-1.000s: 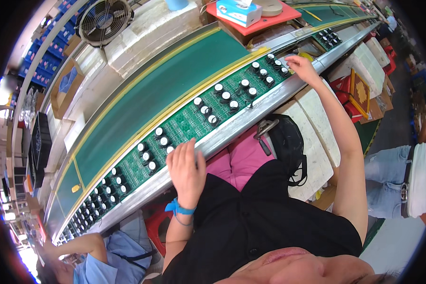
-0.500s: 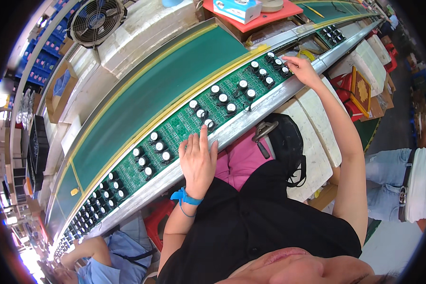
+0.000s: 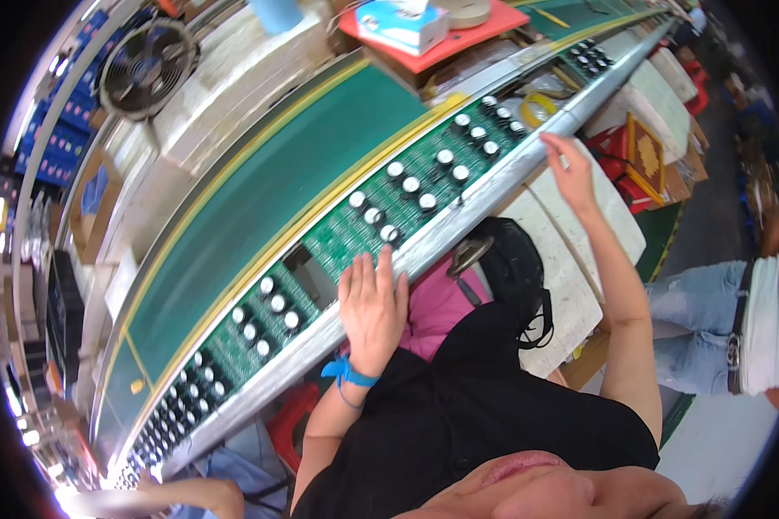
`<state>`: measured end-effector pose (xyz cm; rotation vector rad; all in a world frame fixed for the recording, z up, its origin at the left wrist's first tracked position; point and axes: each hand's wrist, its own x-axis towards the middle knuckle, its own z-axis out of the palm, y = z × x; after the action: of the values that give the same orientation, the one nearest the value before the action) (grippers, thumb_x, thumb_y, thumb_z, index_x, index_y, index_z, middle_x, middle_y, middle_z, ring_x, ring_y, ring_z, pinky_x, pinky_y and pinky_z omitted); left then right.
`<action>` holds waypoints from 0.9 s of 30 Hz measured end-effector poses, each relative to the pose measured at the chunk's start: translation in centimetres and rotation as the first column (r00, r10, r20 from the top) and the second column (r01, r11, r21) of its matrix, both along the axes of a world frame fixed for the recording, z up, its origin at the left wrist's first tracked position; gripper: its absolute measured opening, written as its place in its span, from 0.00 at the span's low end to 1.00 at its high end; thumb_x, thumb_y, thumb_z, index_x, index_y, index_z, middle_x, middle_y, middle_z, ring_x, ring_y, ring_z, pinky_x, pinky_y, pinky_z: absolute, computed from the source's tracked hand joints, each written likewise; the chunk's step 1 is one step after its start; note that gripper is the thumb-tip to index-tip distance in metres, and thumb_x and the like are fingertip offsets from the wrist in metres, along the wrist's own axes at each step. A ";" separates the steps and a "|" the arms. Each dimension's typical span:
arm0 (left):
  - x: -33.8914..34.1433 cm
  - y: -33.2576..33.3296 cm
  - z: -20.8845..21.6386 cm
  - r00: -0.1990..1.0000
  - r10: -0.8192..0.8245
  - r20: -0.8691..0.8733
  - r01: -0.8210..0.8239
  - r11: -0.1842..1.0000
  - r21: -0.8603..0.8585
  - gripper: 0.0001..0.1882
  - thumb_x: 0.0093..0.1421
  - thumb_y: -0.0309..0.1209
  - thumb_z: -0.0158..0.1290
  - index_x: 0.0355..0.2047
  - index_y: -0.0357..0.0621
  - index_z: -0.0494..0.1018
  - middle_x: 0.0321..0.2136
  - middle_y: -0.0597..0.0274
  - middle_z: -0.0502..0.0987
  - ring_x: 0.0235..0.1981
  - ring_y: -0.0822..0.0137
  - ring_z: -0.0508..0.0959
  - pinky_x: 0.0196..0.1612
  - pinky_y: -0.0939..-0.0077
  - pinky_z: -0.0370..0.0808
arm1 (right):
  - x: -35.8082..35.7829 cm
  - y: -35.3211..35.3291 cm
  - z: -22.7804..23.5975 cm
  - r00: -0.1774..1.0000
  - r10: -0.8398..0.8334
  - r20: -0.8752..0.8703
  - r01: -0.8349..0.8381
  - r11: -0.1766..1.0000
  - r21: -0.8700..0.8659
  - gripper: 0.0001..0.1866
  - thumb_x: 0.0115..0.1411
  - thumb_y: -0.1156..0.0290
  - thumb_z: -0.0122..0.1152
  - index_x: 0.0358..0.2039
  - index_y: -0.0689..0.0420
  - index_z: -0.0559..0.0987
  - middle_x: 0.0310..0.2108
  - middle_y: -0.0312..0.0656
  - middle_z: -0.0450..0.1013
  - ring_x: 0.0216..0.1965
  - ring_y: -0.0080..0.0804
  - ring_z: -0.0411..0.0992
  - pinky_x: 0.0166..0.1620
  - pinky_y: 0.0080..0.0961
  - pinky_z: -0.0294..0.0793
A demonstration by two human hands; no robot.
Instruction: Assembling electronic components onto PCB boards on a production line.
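A row of green circuit boards (image 3: 331,246) runs along a metal-railed line, carrying black cylindrical parts with white tops, probably capacitors. My left hand (image 3: 372,307) lies open, fingers stretched together, over the near rail and the near edge of one board, just below a white-topped part (image 3: 389,233). It grips nothing. My right hand (image 3: 571,177) is off the boards, by the outer side of the metal rail (image 3: 502,169), fingers loosely bent and apart, with nothing seen in it. Nearest to it is the group of white-topped parts (image 3: 517,128) at the right end of the row.
Behind the boards lies a green belt (image 3: 294,164) with yellow edging. A yellow tape roll (image 3: 538,110) sits past the boards' right end. A tissue box (image 3: 402,26) stands on a red board (image 3: 485,36). A fan (image 3: 147,69) is far left; another person's arm (image 3: 190,495) is lower left.
A gap has opened between the boards just left of my left hand. My right hand has come off the right-end parts, back toward me and beyond the rail. The whole view has shifted slightly.
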<state>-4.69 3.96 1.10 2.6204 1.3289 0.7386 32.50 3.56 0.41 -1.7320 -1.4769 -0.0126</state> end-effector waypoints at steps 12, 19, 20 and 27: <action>-0.4 0.1 -1.0 0.999 0.007 -0.036 -0.005 0.999 0.048 0.18 0.56 0.31 0.53 0.46 0.39 0.69 0.43 0.52 0.74 0.47 0.56 0.72 0.53 0.56 0.62 | -5.4 -6.8 -3.2 1.000 -0.010 -0.011 0.011 0.998 0.057 0.13 0.52 0.86 0.52 0.38 0.61 0.77 0.36 0.47 0.74 0.41 0.43 0.72 0.45 0.32 0.71; -0.3 0.1 -1.0 0.999 0.010 -0.036 -0.008 0.997 0.073 0.17 0.55 0.30 0.54 0.44 0.39 0.70 0.42 0.52 0.74 0.44 0.56 0.72 0.50 0.59 0.64 | -5.4 -10.3 -6.8 0.983 -0.131 -0.129 0.120 0.989 -0.091 0.12 0.53 0.83 0.52 0.37 0.60 0.78 0.36 0.45 0.74 0.40 0.41 0.72 0.44 0.30 0.71; -0.2 0.2 -1.0 0.999 0.007 -0.036 -0.004 0.996 0.085 0.17 0.55 0.30 0.54 0.44 0.39 0.70 0.42 0.52 0.74 0.44 0.56 0.72 0.49 0.60 0.64 | -5.4 -10.8 -7.3 0.979 -0.147 -0.143 0.131 0.984 -0.119 0.11 0.53 0.83 0.52 0.37 0.60 0.78 0.36 0.45 0.75 0.40 0.40 0.72 0.44 0.30 0.71; -0.3 0.0 -0.8 1.000 0.008 -0.027 -0.005 0.993 0.115 0.16 0.55 0.29 0.53 0.43 0.39 0.70 0.42 0.52 0.74 0.43 0.56 0.73 0.49 0.60 0.64 | -5.9 -13.5 -9.5 0.964 -0.213 -0.161 0.182 0.966 -0.186 0.10 0.53 0.82 0.52 0.36 0.59 0.78 0.36 0.45 0.74 0.41 0.41 0.71 0.45 0.30 0.70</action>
<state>-5.00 3.94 0.26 2.7253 1.3417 0.8069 26.56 -9.89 -9.12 -1.9583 -1.1978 0.1646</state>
